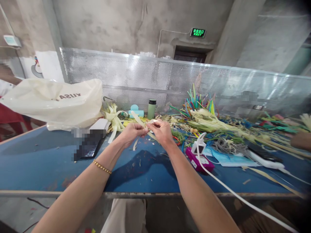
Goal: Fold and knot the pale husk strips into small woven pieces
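Above the blue table (80,181), my left hand (132,132) and my right hand (161,131) meet with fingertips pinched together. Between them is a pale leaf strip (137,118), like dried husk. One end sticks up past my left fingers; more pale pieces hang below and show at my right fingers. How the strip is folded or joined is hidden by the fingers. A bundle of similar pale leaf strips (114,118) lies beyond my left hand.
A white plastic bag (75,103) and a phone (91,147) are at left. A green bottle (152,109) stands at the back. To the right are a purple power block (200,161) with a white cable, a blue mask (233,158) and coloured cords (225,144). Another person's hand (301,140) shows far right.
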The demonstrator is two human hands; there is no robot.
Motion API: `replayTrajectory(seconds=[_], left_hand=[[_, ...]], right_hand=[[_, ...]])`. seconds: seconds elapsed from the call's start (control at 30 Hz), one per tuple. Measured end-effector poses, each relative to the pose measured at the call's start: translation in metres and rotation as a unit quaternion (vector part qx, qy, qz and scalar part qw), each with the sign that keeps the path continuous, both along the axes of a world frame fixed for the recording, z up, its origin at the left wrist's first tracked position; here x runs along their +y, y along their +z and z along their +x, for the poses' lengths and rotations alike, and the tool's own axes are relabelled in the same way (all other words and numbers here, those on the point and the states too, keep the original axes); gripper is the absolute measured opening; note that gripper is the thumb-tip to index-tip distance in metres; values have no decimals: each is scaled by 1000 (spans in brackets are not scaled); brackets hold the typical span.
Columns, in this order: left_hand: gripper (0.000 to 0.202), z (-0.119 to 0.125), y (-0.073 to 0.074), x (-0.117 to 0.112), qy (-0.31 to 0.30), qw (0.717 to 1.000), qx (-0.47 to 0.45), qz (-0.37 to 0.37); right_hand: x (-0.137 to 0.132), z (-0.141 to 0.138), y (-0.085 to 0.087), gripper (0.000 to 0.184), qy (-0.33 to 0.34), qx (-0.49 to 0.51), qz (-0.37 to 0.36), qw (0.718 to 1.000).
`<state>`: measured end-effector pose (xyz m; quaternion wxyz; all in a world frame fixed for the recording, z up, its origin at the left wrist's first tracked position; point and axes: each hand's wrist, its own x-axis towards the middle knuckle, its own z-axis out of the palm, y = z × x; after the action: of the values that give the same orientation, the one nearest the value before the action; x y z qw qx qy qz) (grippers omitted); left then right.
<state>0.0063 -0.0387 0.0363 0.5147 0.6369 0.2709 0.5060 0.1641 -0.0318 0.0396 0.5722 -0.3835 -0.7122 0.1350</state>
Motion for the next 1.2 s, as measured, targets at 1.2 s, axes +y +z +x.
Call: replayTrajectory(seconds=[1.2], left_hand=[[22,2,-5,1,-24,998,-40,-32]], right_hand=[[0,0,1,22,-26,9,-39,999]])
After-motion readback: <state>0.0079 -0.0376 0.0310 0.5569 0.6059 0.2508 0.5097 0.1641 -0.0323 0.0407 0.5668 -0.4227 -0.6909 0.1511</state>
